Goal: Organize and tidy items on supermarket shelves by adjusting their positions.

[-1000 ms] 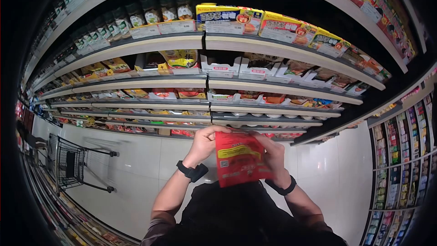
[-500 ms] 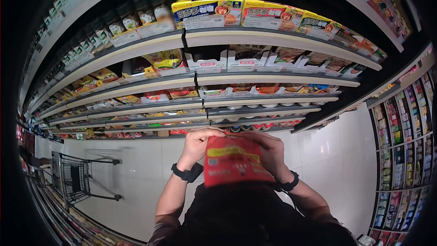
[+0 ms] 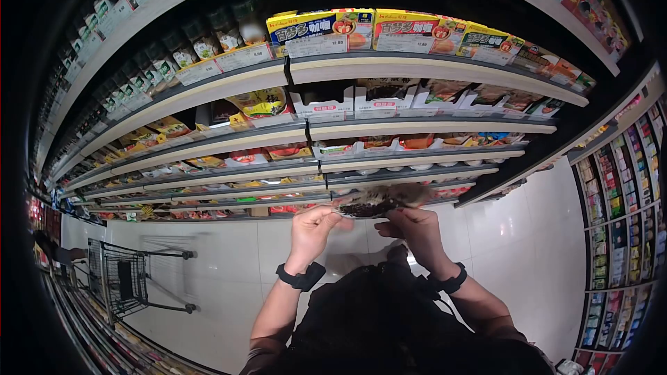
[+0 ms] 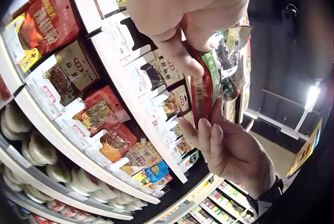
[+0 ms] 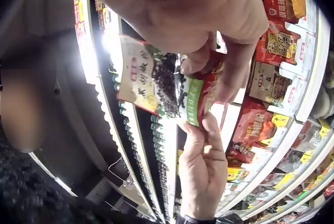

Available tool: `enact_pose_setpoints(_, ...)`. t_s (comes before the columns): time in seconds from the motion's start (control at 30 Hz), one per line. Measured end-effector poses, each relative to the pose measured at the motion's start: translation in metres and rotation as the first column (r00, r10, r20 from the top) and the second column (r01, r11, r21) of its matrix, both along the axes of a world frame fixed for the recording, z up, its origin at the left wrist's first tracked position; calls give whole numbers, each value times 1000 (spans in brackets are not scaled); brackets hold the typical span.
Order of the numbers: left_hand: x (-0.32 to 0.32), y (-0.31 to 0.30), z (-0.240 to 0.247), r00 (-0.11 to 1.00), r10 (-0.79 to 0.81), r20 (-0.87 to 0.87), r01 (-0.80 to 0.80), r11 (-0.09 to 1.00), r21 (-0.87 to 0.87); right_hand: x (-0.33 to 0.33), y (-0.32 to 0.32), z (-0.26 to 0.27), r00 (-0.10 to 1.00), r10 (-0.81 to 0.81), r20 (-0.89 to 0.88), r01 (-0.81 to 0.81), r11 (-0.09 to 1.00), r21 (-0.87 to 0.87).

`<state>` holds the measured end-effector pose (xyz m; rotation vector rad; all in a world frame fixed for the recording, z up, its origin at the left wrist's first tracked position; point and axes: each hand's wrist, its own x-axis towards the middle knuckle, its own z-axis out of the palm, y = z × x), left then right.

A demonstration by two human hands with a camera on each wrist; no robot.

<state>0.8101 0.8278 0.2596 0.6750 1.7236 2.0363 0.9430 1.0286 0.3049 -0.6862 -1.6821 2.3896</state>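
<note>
A flat food packet (image 3: pixel 368 204) lies tipped between both hands in the head view, blurred at its far side. Dark grains, a green band and a red end show on the packet (image 5: pixel 166 80) in the right wrist view. My left hand (image 3: pixel 310 237) pinches its left end between thumb and fingers. At the other end, my right hand (image 3: pixel 421 239) pinches the packet. The left wrist view has the left hand (image 4: pixel 190 7) large at the top, with the right hand (image 4: pixel 235 153) across the packet (image 4: pixel 227 62).
Shelves in front carry curry boxes (image 3: pixel 319 32), spice jars (image 3: pixel 184 52) and rows of food packets (image 3: pixel 260 103). A black shopping cart (image 3: pixel 124 278) stands on the pale tiled floor (image 3: pixel 229 257) at the left. Another stocked shelf (image 3: pixel 622 236) runs along the right.
The packet's red printed face, turned toward the head camera before, has tipped away, and the packet now appears nearly edge-on with dark contents showing. Both hands still hold it.
</note>
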Motion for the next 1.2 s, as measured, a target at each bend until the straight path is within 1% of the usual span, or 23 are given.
enact_pose_setpoints(0.03, -1, 1, 5, 984, 46, -173, -57, 997, -59, -2, 2, 3, 998, 9, 54, -7, 999, -39)
enact_pose_setpoints(0.07, -2, 4, 11, 936, 82, -341, -125, 986, -108, -4, 3, 4, 998, 10, 64, -7, 999, -42)
enact_pose_setpoints(0.17, -4, 17, 20, 914, 231, -333, -229, 972, 45, -13, 6, 11, 995, 35, 94, -30, 998, -49)
enact_pose_setpoints(0.23, -10, 18, 24, 871, 247, -425, -237, 968, 77, -16, 10, 20, 991, 74, 111, -68, 996, -50)
enact_pose_setpoints(0.27, -12, 19, 25, 845, 254, -471, -238, 967, 95, -16, 10, 20, 994, 63, 88, -58, 996, -66)
enact_pose_setpoints(0.33, -13, 20, 26, 808, 268, -525, -269, 960, 76, -19, 11, 17, 999, 38, 34, -34, 994, -99)
enact_pose_setpoints(0.37, -14, 20, 27, 787, 273, -553, -284, 956, 68, -21, 12, 11, 1000, 10, -25, -12, 998, -68)
enact_pose_setpoints(0.43, -12, 18, 24, 859, 251, -446, -256, 965, 51, -24, 12, -2, 989, -40, -140, 39, 999, -9)
enact_pose_setpoints(0.47, -12, 18, 22, 890, 240, -388, -243, 969, 42, -24, 9, 1, 986, -55, -155, 64, 996, 54)
enact_pose_setpoints(0.53, -14, 27, 15, 972, 219, -79, -201, 960, 194, -25, 4, 12, 979, -82, -188, 116, 978, 176)
enact_pose_setpoints(0.57, -14, 32, 18, 980, 181, 78, -196, 943, 271, -25, 4, 14, 975, -90, -202, 139, 960, 244)
enact_pose_setpoints(0.6, -13, 33, 24, 977, 91, 192, -148, 940, 308, -26, 4, 15, 972, -95, -217, 161, 937, 310)
enact_pose_setpoints(0.67, -10, 31, 38, 913, -98, 395, -74, 914, 399, -29, 5, 18, 963, -87, -255, 200, 864, 461)
enact_pose_setpoints(0.73, -15, 26, 20, 879, -205, 432, -20, 887, 461, -32, 6, 21, 953, -59, -298, 239, 750, 617)
enact_pose_setpoints(0.77, -21, 22, 6, 857, -258, 447, 7, 871, 491, -31, 7, 23, 957, -12, -290, 205, 735, 646)
enact_pose_setpoints(0.8, -30, 17, 0, 855, -304, 420, 56, 860, 508, -30, 8, 25, 960, 33, -280, 172, 719, 674)
enact_pose_setpoints(0.83, -31, 15, -4, 883, -241, 404, 47, 900, 434, -30, 8, 26, 960, 77, -268, 139, 700, 701)
enact_pose_setpoints(0.9, -29, 14, 14, 929, -119, 351, 17, 959, 282, -30, 10, 17, 964, 92, -248, 104, 730, 676)
enact_pose_setpoints(0.93, -23, 18, 21, 950, 5, 313, -73, 975, 208, -30, 11, 13, 966, 98, -238, 88, 744, 662)
enact_pose_setpoints(1.0, -18, 24, 25, 960, 96, 264, -153, 967, 202, -32, 5, 14, 979, 32, -204, 66, 887, 456)
enact_pose_setpoints(1.03, -16, 24, 26, 960, 144, 240, -194, 960, 200, -33, 3, 15, 984, 5, -180, 57, 939, 340)
enact_pose_setpoints(1.13, -16, 21, 11, 970, 241, -30, -236, 964, 119, -35, 8, 11, 991, 43, -126, -30, 994, 108)
enact_pose_setpoints(1.2, -10, 16, 18, 963, 234, -133, -248, 964, -98, -33, 19, 1, 991, 82, -106, -64, 984, 165)
